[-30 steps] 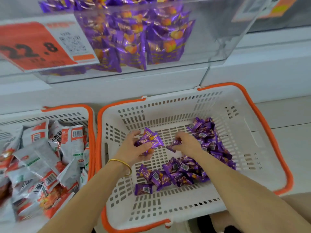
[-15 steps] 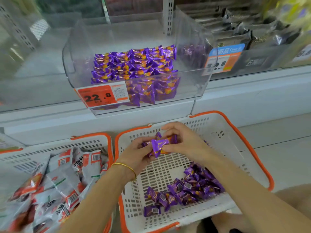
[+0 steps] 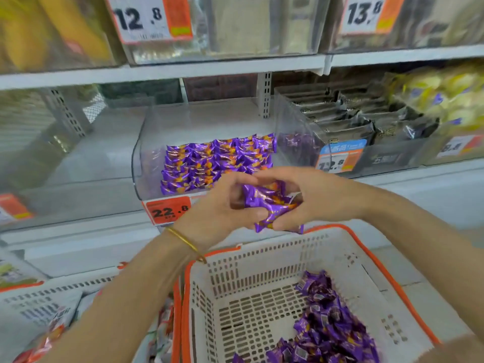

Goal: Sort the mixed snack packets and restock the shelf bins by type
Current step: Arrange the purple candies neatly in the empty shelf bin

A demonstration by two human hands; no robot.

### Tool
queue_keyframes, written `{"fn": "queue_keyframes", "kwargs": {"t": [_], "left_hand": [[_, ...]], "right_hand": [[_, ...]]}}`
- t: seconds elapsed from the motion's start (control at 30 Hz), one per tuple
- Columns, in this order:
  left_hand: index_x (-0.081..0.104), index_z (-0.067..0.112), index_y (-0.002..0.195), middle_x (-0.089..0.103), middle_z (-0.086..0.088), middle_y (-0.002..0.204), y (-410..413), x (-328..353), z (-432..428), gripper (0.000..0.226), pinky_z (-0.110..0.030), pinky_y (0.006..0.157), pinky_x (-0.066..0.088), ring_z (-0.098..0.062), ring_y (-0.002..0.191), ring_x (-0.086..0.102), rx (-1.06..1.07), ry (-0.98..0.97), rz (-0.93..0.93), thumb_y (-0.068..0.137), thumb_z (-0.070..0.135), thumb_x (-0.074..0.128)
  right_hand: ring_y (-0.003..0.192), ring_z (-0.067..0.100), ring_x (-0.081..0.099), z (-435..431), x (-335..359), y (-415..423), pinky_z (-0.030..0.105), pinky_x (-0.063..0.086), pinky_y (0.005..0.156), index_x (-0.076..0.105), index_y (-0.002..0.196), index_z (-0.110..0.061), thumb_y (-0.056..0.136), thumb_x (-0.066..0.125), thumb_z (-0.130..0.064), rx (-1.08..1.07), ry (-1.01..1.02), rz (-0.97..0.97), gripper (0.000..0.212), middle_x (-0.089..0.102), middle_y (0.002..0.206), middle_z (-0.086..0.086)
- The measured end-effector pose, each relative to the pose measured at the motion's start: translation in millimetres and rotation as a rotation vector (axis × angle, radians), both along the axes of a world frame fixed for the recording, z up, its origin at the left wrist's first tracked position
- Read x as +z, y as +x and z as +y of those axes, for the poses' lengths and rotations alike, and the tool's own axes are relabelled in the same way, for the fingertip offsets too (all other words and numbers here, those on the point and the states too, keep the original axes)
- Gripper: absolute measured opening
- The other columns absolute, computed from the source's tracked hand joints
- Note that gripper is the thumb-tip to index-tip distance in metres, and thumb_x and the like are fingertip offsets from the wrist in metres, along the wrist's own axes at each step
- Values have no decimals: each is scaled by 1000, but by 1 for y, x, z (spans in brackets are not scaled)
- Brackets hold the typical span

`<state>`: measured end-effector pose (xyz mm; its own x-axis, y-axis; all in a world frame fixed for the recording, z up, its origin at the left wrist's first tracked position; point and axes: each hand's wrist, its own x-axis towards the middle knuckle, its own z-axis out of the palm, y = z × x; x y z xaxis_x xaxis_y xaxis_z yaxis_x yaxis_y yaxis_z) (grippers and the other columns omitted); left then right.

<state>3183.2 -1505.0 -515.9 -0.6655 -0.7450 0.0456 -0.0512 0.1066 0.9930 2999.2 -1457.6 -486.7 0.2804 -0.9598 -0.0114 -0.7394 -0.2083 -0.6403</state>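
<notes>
Both hands have risen out of the white perforated plastic basket with orange rim [image 3: 362, 243], now level with the front of the clear plastic shelf bin [image 3: 146, 163]. left hand [image 3: 217, 213] and right hand [image 3: 317, 195] together, fingers curled round one bunch of purple foil snack packets [image 3: 267, 203]. Bin holds neat rows of matching packets [image 3: 217, 161]. loose purple pile [image 3: 330, 331] lies in the basket, near right.

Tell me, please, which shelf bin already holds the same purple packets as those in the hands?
The clear bin with the red 22.8 tag, mid-shelf; purple packets lie in rows inside, while the bin to its right holds dark packets.
</notes>
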Motion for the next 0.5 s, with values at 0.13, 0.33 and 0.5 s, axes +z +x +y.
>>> {"fn": "queue_keyframes", "kwargs": {"t": [0.13,0.33,0.5], "left_hand": [[46,14,102,64,-5,91,-33,32,-56,43,-31,72,56,-12,73,63,106,-137,-84,73,0,75],[47,15,95,58,-13,112,-77,38,-127,32,-39,77,57,-27,82,64,124,-183,-124,78,5,72],[38,4,140,41,-9,144,-98,17,-178,52,-22,99,35,-21,128,44,174,-480,-460,94,21,55]], "right_hand": [[99,10,58,-43,39,-18,23,45,89,55,124,-18,66,85,-19,-66,-137,138,65,61,113,-4],[78,10,52,-117,50,-49,16,41,64,52,109,-17,64,84,-12,-160,-134,184,56,55,89,-10],[82,19,48,-172,41,-64,29,34,58,47,112,-13,67,80,-18,-201,-122,530,57,53,96,2]]}}
